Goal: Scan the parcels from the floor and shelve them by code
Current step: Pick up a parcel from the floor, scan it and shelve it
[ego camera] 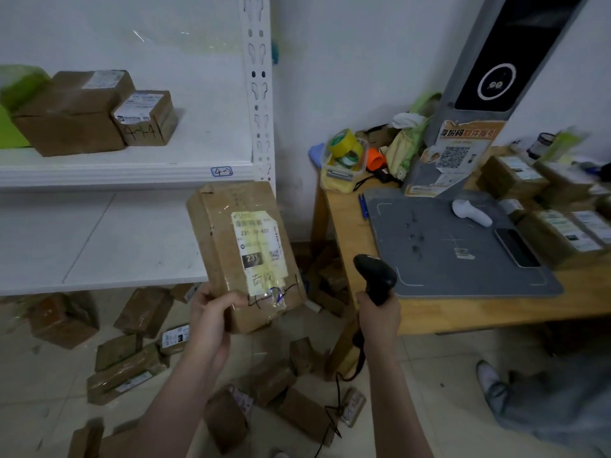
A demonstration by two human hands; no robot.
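My left hand [211, 310] grips the lower corner of a brown cardboard parcel [218, 239], held upright in front of the white shelf [132, 175]. Its pale label faces me, with a handwritten code along the bottom edge. My right hand [380, 314] grips a black handheld scanner [377, 276] just right of the parcel, its cable hanging toward the floor. Two brown parcels [72, 114] stand on the upper shelf at the left, above a small tag reading 4-2 [222, 171]. Several more parcels [125, 371] lie scattered on the tiled floor below.
A wooden table [463, 312] at the right carries a grey scanning station [456, 246], a phone, a white handheld device, tape rolls in a box and stacked parcels [562, 233]. Another person's leg and shoe [489, 381] are at the lower right. The lower shelf board [99, 239] is bare.
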